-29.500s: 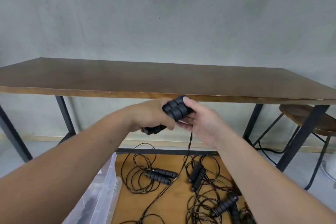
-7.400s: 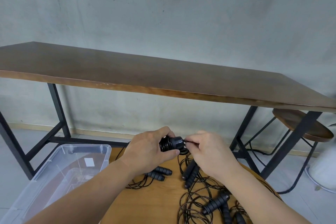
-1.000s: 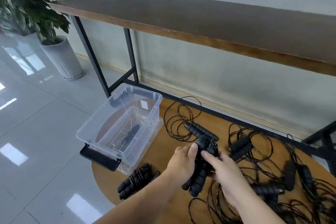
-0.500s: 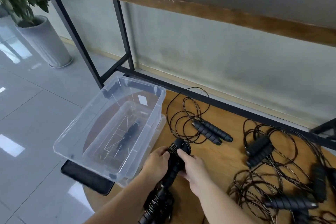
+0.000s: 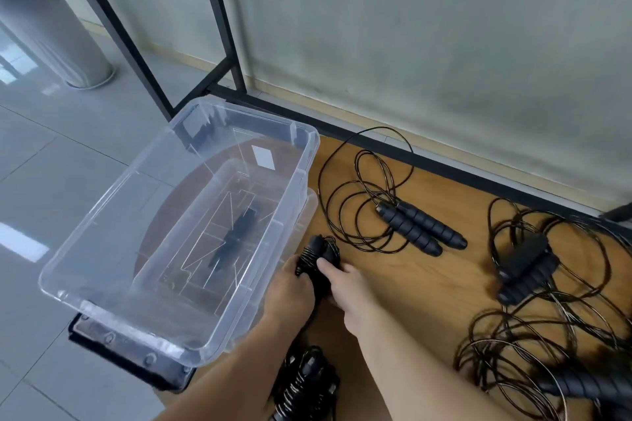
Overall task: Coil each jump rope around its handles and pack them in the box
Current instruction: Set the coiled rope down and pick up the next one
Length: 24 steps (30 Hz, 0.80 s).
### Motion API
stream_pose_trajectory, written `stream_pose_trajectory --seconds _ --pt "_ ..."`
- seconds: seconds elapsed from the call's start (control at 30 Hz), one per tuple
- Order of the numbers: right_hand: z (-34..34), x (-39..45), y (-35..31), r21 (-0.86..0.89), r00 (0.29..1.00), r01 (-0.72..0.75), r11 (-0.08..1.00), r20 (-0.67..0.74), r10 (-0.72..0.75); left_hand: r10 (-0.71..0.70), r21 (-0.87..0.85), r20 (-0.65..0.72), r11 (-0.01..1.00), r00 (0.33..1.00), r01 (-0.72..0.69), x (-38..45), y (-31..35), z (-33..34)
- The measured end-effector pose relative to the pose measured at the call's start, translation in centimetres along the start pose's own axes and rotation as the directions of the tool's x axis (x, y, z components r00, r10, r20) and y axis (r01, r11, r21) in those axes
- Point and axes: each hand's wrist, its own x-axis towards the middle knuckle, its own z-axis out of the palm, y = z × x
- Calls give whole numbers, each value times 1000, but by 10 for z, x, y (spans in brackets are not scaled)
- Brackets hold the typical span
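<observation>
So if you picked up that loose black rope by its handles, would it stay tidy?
Probably not. The uncoiled black jump rope lies in thin slack loops, so the cord would likely dangle and trail. Its two ribbed handles look stiff and round, apt to roll.

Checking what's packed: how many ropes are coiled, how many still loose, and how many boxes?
Coiled jump ropes: 2, held rope, floor rope
Loose jump ropes with handles in view: 3
Clear box: 1
Total: 6
</observation>
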Motion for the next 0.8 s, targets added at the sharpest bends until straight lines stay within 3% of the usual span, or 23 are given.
stream_pose_trajectory --seconds 0.3,0.5,0.67,0.8 --pt "3 -6 -3 -90 999 2 996 -43 -5 118 86 -40 990 992 -114 -3 -2 4" --pt "-8 -18 -1 -81 1000 27 996 -11 -28 211 142 -107 970 972 -196 -9 -6 7" --pt "-23 -31 -6 -60 999 -1 998 -45 -2 236 137 -137 966 962 -218 -20 -4 13" --pt "-33 -43 -6 -60 997 6 998 -79 -11 340 183 -173 933 924 -309 -28 -2 22"
